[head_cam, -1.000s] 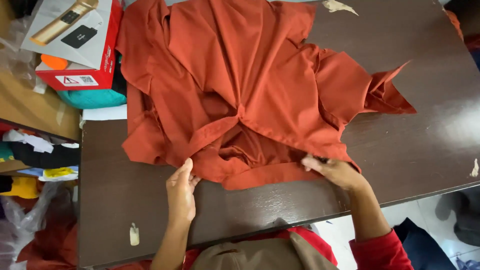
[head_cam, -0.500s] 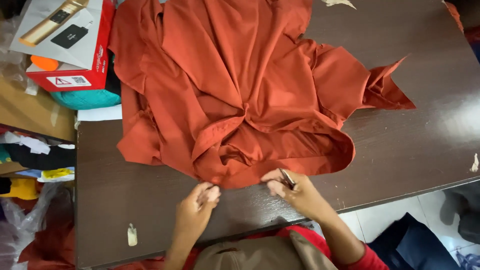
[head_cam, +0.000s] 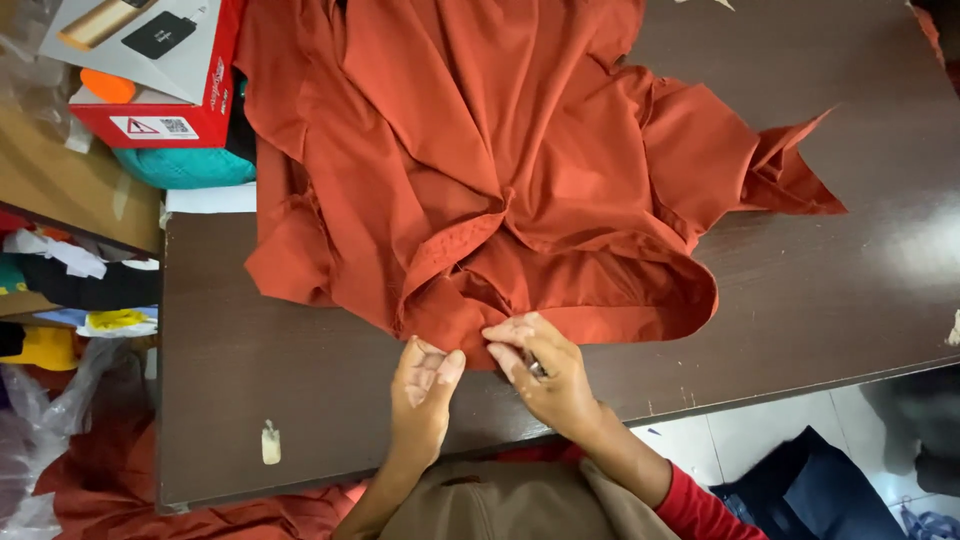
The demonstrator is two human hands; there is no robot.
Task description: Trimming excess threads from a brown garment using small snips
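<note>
A rust-orange garment (head_cam: 500,170) lies crumpled across a dark brown table (head_cam: 820,300). Its lower hem bunches up near the table's front edge. My left hand (head_cam: 422,392) pinches that hem between thumb and fingers. Right beside it, my right hand (head_cam: 545,375) also grips the hem, and a small dark thing shows between its fingers. The two hands nearly touch. My right forearm wears a red sleeve.
A red and grey box (head_cam: 150,70) rests on a teal object (head_cam: 190,165) at the back left. A small pale scrap (head_cam: 270,442) lies on the table's front left. Cloth and plastic bags pile on the floor at left (head_cam: 70,300). Dark fabric (head_cam: 800,490) lies on the floor at right.
My hands have come together at the middle of the hem, the right one moving left. The hem has been gathered and bunched between them.
</note>
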